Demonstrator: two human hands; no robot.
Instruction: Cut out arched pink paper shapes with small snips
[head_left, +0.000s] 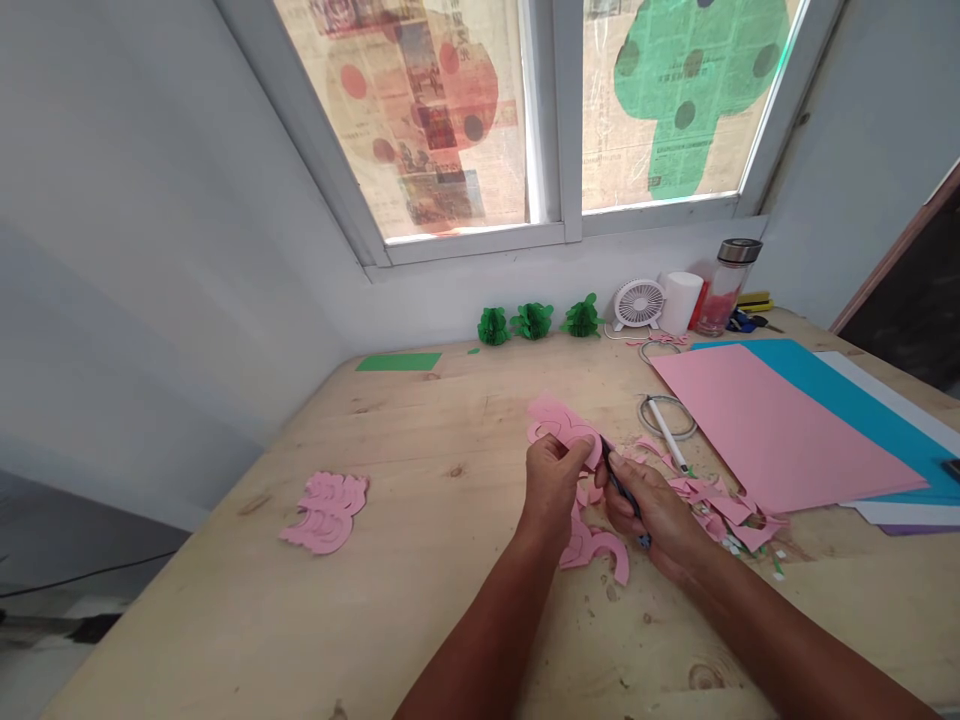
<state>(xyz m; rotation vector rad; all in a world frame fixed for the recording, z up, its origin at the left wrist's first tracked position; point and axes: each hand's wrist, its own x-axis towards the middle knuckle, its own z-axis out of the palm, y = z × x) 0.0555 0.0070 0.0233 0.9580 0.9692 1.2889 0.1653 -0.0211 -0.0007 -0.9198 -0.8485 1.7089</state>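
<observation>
Near the middle of the table, my left hand (pixel 555 480) pinches a pink paper cutout (pixel 559 425) with curved edges, held just above the wood. My right hand (pixel 656 510) is closed around a slim dark tool (pixel 621 490) with a blue end, which looks like a craft knife. Its tip meets the right edge of the cutout. Below my hands lie curved pink paper pieces (pixel 611 550), partly hidden by my left wrist. To the left, a small stack of scalloped pink cutouts (pixel 326 510) rests on the table.
Pink scraps (pixel 727 510) lie right of my hands, near a white pen (pixel 667 435) and a wire ring (pixel 686 420). Pink sheets (pixel 780 430) overlap blue sheets (pixel 832 400). Green paper trees (pixel 534 320), a fan (pixel 639 303) and a glass bottle (pixel 727 290) stand along the wall.
</observation>
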